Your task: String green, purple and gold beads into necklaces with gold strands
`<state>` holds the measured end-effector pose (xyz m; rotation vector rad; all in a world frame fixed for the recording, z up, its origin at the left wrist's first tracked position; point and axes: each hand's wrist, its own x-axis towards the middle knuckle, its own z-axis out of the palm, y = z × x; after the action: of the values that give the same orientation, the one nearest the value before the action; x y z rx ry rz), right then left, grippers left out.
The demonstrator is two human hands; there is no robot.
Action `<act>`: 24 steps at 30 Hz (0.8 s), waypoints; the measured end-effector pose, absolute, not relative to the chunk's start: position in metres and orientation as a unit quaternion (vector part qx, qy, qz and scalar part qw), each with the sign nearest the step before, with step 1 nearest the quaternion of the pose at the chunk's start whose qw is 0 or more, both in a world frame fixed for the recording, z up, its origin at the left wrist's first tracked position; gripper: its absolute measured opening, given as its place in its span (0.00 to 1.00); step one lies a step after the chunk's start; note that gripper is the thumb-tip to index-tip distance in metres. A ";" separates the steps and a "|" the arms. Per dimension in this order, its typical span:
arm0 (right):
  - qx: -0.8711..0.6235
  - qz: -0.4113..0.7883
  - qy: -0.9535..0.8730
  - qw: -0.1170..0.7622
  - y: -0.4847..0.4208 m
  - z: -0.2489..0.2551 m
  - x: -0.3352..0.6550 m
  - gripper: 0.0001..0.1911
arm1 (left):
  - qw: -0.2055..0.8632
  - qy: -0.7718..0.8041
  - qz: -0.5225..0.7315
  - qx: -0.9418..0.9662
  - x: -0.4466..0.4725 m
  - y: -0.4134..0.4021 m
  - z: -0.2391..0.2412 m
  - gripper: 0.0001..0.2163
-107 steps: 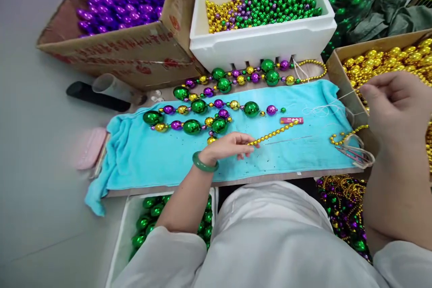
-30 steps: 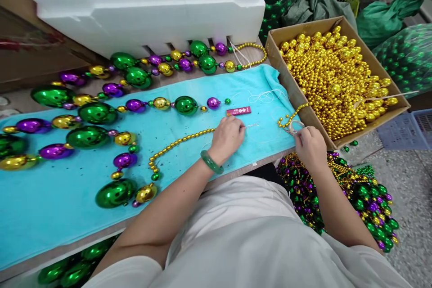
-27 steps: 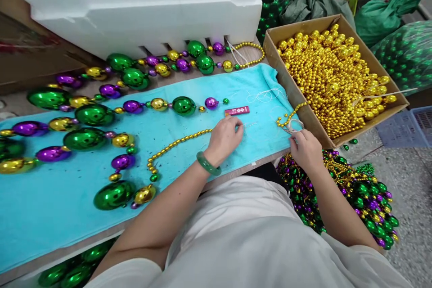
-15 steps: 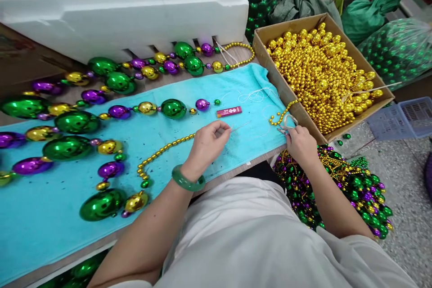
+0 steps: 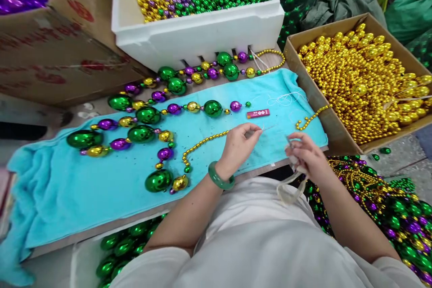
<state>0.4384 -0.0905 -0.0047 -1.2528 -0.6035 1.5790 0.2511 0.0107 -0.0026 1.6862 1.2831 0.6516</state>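
Observation:
My left hand (image 5: 240, 145), with a green bangle (image 5: 221, 176) at the wrist, pinches a thin needle (image 5: 270, 127) above the turquoise towel (image 5: 111, 189). The thumb and fingertips are closed. In my right hand (image 5: 311, 158), curled at the towel's front edge, is a small pair of metal snips (image 5: 289, 141), mostly hidden by the fingers. A cream ribbon loop (image 5: 290, 194) hangs below that hand. A string of gold beads (image 5: 202, 140) runs behind my left hand, joined to a strand of big green, gold and purple beads (image 5: 158, 181). A dark red packet (image 5: 258, 114) lies just beyond.
A cardboard box of gold beads (image 5: 324, 131) stands at the right. Behind the towel is a white foam box (image 5: 199, 38) of small beads. Finished-looking strands (image 5: 231, 72) lie along the foam box. Heaped bead necklaces (image 5: 374, 207) sit below right.
My right hand has drawn back from the short gold bead string at the towel's right end, and the ribbon now hangs towards me. My left hand still pinches the needle. The view has shifted left.

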 end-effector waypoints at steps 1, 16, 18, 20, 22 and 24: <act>-0.509 0.674 -0.257 0.469 -0.090 -0.007 0.428 0.19 | 0.444 0.517 0.271 0.680 0.251 0.010 -0.002 0.10; -0.519 0.700 -0.166 0.461 -0.067 -0.013 0.386 0.20 | 0.358 0.485 0.254 0.756 0.245 -0.010 0.009 0.06; -0.515 0.703 -0.165 0.463 -0.066 -0.015 0.386 0.20 | 0.356 0.482 0.251 0.761 0.245 -0.011 0.009 0.06; -0.513 0.700 -0.164 0.469 -0.066 -0.017 0.387 0.20 | 0.352 0.482 0.253 0.761 0.245 -0.011 0.008 0.06; -0.517 0.693 -0.160 0.476 -0.066 -0.018 0.389 0.20 | 0.343 0.485 0.256 0.763 0.244 -0.010 0.006 0.05; -0.523 0.688 -0.154 0.478 -0.068 -0.018 0.391 0.20 | 0.321 0.493 0.259 0.766 0.243 -0.007 0.004 0.06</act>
<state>0.3905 -0.0682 -0.0176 -1.2780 -0.3756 1.6803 0.2429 -0.0071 0.0039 2.0117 1.2953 0.6798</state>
